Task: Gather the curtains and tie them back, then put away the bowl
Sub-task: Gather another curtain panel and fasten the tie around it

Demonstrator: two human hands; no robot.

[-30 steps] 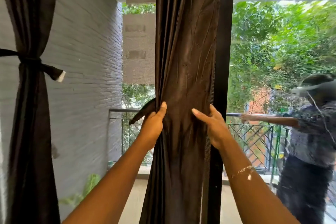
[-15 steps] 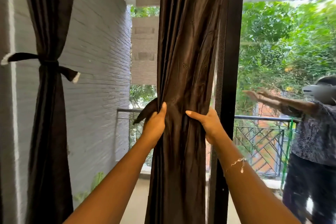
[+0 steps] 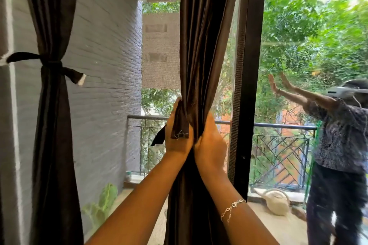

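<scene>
A dark brown curtain [image 3: 203, 45] hangs in the middle, bunched into a narrow column at waist height. My left hand [image 3: 176, 141] wraps round its left side and holds a dark tie-back strip [image 3: 180, 123] against the fabric, the strip's loose end [image 3: 159, 138] sticking out to the left. My right hand [image 3: 211, 143] grips the curtain's right side, close beside the left hand. A second brown curtain [image 3: 52, 105] at the left is tied back with its own band [image 3: 49, 63]. No bowl is in view.
A dark door frame post [image 3: 251, 65] stands just right of the curtain. Beyond lie a grey brick wall [image 3: 103, 65], a balcony railing [image 3: 278, 125] and a pale watering can [image 3: 275, 204]. A person's reflection with raised arms [image 3: 338, 135] shows in the glass at right.
My hands have closed in from the curtain's two edges, squeezing the fabric into a tight bunch. The tie-back strip now lies across my left palm. The view shifted left.
</scene>
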